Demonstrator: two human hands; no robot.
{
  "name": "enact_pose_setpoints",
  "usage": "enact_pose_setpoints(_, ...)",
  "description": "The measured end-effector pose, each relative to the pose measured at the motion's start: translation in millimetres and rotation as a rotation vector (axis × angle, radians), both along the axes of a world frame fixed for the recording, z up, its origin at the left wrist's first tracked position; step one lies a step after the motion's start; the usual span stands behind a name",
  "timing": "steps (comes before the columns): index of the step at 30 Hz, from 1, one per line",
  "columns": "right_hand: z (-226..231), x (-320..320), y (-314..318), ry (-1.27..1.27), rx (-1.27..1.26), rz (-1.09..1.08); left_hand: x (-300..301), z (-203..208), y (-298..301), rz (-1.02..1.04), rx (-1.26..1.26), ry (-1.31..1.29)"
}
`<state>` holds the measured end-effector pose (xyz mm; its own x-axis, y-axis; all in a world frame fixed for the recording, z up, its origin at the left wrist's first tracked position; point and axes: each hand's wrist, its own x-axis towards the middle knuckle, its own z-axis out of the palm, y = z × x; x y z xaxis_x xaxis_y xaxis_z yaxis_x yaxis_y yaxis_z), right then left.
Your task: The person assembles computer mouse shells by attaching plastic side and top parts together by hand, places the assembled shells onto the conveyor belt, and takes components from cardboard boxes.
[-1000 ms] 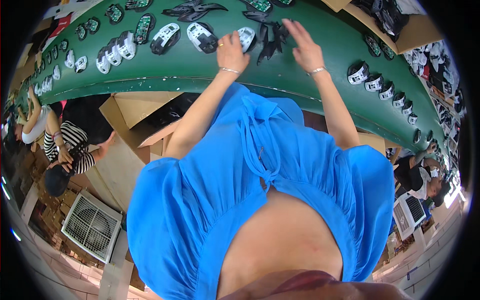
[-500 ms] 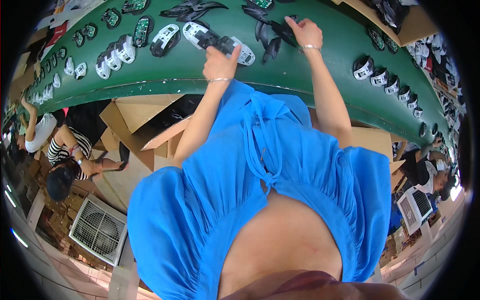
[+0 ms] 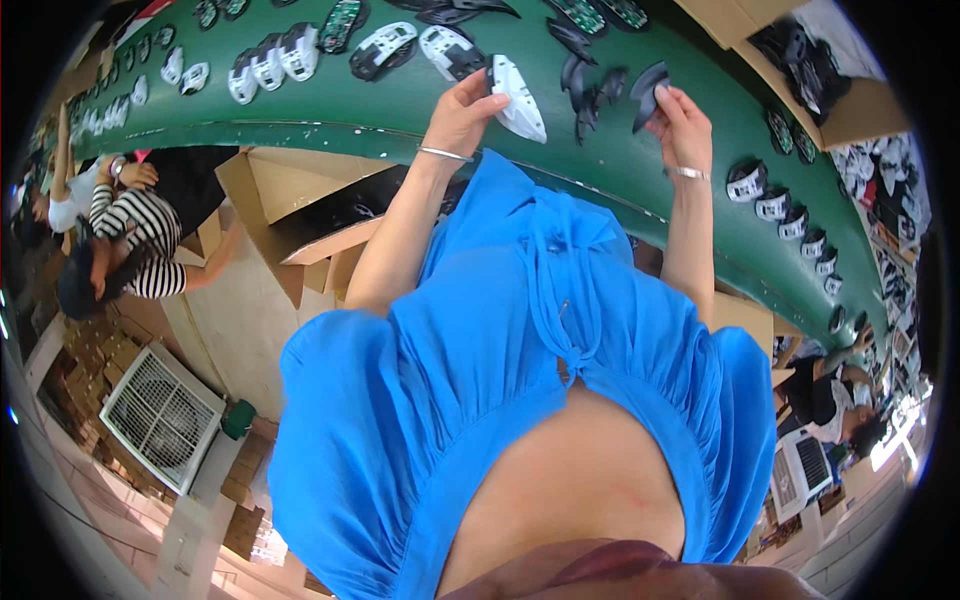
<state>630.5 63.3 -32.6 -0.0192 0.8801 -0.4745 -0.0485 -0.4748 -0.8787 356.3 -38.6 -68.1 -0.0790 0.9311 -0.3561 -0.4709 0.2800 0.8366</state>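
My left hand (image 3: 462,118) grips a white-and-black computer mouse housing (image 3: 520,108) by its near side, tilted up above the green table. Between the thumb and fingers of my right hand (image 3: 684,125) is a black curved plastic piece (image 3: 647,96). Between the two hands, loose black curved pieces (image 3: 580,85) lie in a small heap on the green table (image 3: 400,105). Just beyond my left hand rests another white-and-black housing (image 3: 447,50), with a similar one to its left.
White housings (image 3: 268,62) and green circuit boards (image 3: 341,25) line the table's left. More housings (image 3: 773,205) form a row at right. Open cardboard boxes stand at the far right (image 3: 720,18) and below the near edge (image 3: 300,185). Other people (image 3: 140,235) sit along the table.
My left hand has lifted the mouse housing off the table and tipped it. My right hand has drawn back from the heap with a black piece. The whole view has shifted.
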Motion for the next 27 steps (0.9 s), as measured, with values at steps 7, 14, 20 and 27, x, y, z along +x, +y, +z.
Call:
enact_pose_setpoints(7, 96.2, -75.9, -37.5, 0.589, 0.075, 0.17, 18.4, 70.9, 13.4, -0.008, 0.158, -0.742)
enact_pose_setpoints(14, 115.2, -108.8, -39.2, 0.528, 0.147, 0.428, 23.2, 110.4, 3.0, 0.308, 0.232, -0.306)
enact_pose_setpoints(20, 105.8, -96.0, -35.4, 0.105, 0.225, 0.519, 36.4, 105.0, 4.4, 0.259, 0.251, 0.104)
enact_pose_setpoints(27, 93.5, -86.7, -35.4, 0.147, 0.23, 0.508, 37.6, 118.2, -2.7, 0.225, 0.147, -0.076)
